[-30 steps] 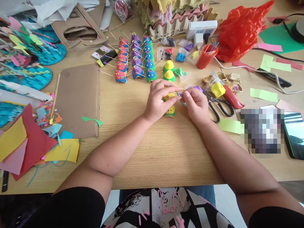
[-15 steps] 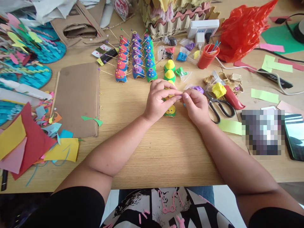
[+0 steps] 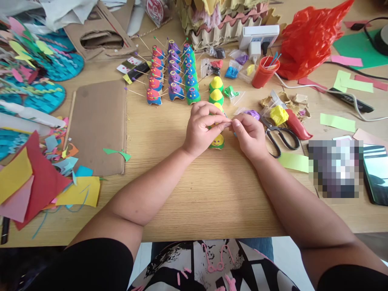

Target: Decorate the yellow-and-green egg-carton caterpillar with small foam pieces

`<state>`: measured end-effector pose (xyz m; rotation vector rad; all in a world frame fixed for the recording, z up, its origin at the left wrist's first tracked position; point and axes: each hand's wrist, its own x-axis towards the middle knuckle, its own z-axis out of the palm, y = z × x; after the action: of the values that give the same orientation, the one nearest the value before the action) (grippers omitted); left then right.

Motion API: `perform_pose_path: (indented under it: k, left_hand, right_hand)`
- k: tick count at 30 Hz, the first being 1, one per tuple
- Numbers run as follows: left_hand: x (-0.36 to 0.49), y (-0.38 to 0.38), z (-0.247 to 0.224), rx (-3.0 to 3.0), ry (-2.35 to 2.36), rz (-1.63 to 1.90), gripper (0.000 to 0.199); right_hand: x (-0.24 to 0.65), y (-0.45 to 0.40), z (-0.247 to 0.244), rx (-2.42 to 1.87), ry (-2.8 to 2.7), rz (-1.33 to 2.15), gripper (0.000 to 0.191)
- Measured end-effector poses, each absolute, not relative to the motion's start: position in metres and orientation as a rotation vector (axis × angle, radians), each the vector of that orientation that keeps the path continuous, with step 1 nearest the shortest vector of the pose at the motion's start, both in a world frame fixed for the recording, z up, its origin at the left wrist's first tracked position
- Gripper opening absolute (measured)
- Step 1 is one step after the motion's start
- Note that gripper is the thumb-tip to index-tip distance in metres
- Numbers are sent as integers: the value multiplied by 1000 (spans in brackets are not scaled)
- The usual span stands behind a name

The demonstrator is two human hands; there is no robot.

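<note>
My left hand and my right hand meet above the table, fingertips pinched together. Between them is a tiny bit of purple modelling clay, now almost wholly covered by the fingers. Behind and beneath the hands runs a row of yellow-and-green clay-covered egg-carton cups; the nearest cup bears a smiling face, and the farthest cup shows a plain yellow top. Some cups of this row are partly hidden by my left hand. A lump of purple clay lies just beyond my right hand.
Rows of red, purple and blue-green caterpillars with thin sticks stand farther back. Right of my hands lie black scissors, yellow clay and a red cup. Cardboard and paper scraps lie to the left.
The purple clay showed between my fingertips before and is now nearly hidden. Both hands have stayed in almost the same place.
</note>
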<state>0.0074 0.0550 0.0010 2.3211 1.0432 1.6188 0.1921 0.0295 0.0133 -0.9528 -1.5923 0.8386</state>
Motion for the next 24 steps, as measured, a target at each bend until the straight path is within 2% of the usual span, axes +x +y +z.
perform_pose_path:
  k: [3, 11, 24]
  left_hand:
    - [7, 55, 1, 2292, 1010, 1635, 20]
    - [5, 54, -1, 2296, 1046, 1516, 30]
    - [5, 53, 2, 2312, 1111, 1402, 25]
  right_hand:
    - [192, 30, 12, -945, -1581, 849, 47]
    - [192, 31, 11, -949, -1543, 818, 50]
    - [191, 30, 13, -1008, -1549, 822, 58]
